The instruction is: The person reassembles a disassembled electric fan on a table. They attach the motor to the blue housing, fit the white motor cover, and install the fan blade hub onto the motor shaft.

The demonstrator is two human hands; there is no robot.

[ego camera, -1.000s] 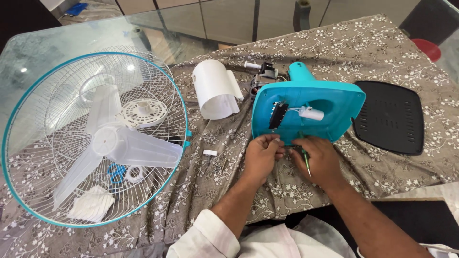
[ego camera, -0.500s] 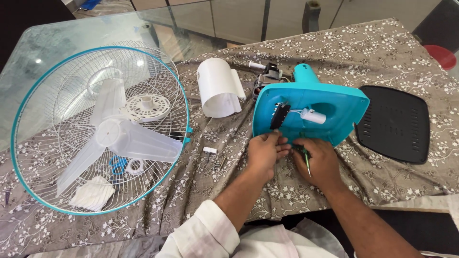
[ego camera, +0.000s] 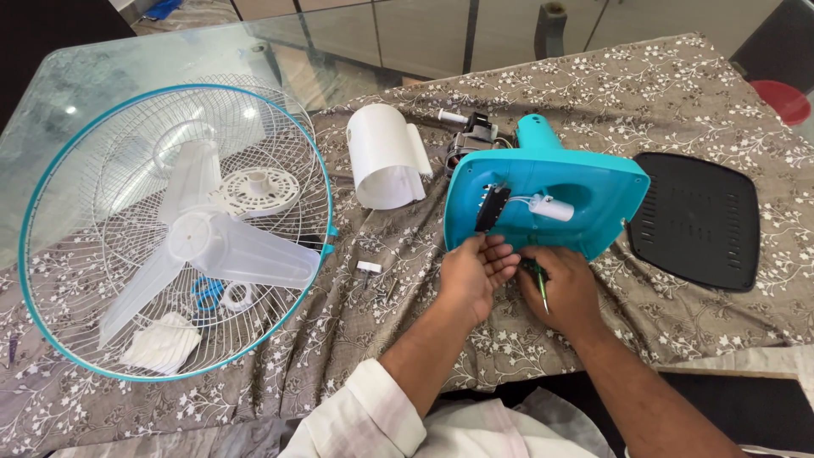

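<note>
On the cloth, the turquoise fan base stands tilted, underside open.

White fan blade in wire grille, white motor cover, black base plate, floral cloth

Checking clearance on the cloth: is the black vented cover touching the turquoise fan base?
Apart. The head view shows patterned cloth between the black vented cover and the turquoise fan base.
</note>
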